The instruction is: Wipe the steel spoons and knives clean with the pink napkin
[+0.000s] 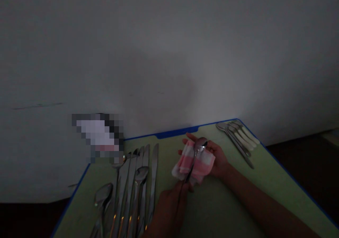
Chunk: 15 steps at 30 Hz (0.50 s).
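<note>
- Left hand [171, 206]: closed round the lower handle of a spoon [195, 152], which points away from the camera.
- Laid-out cutlery, to the left of the left hand: table knives [153, 178] side by side, a single spoon [141, 173] among them, and large spoons [103, 195] farther left.
- Pink-and-white cloth [198, 165]: just beyond the left hand, beneath the held spoon's bowl.
- Right hand [218, 160]: palm up, loosely open, supporting the cloth; its fingers show past the cloth's far edge.
- Second cutlery group, beyond and to the right of the right hand: metal spoons [235, 139] beside white-handled pieces [245, 139].
- Pixelated object [97, 132]: beyond and left of the left hand, not identifiable.
- Green bench [169, 151], blue-rimmed, under both hands; grey wall [172, 54] behind.
</note>
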Tool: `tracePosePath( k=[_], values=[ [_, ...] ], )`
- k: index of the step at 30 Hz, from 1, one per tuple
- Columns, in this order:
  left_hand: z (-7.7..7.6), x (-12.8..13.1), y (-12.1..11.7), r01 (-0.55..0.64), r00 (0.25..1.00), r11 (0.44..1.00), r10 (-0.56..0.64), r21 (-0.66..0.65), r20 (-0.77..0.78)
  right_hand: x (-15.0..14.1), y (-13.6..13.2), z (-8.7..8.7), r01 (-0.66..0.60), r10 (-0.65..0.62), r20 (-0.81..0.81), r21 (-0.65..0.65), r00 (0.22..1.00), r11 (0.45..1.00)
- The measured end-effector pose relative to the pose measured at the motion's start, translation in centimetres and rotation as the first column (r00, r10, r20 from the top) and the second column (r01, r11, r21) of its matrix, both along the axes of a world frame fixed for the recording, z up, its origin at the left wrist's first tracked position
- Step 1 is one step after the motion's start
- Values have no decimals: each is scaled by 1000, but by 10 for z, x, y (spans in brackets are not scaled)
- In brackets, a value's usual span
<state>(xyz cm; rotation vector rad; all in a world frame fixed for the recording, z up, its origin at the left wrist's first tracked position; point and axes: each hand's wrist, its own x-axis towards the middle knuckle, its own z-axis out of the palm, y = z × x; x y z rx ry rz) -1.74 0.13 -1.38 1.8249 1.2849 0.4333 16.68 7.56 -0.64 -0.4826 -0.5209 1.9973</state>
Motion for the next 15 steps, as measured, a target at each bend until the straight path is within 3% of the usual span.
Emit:
tracePosePath(
  k=[4, 8, 15],
  values=[
    [2, 1, 1, -56, 998, 997, 56, -51, 11, 0, 2, 2, -22, 21, -50, -6, 999, 1000],
    [3, 1, -1, -95, 995, 991, 98, -97, 27, 0, 7, -1, 59, -59, -91, 4, 994, 998],
    [-1, -1, -1, -119, 987, 988, 128, -96, 101, -4, 16, -14, 139, -139, -15, -29, 990, 990]
  ],
)
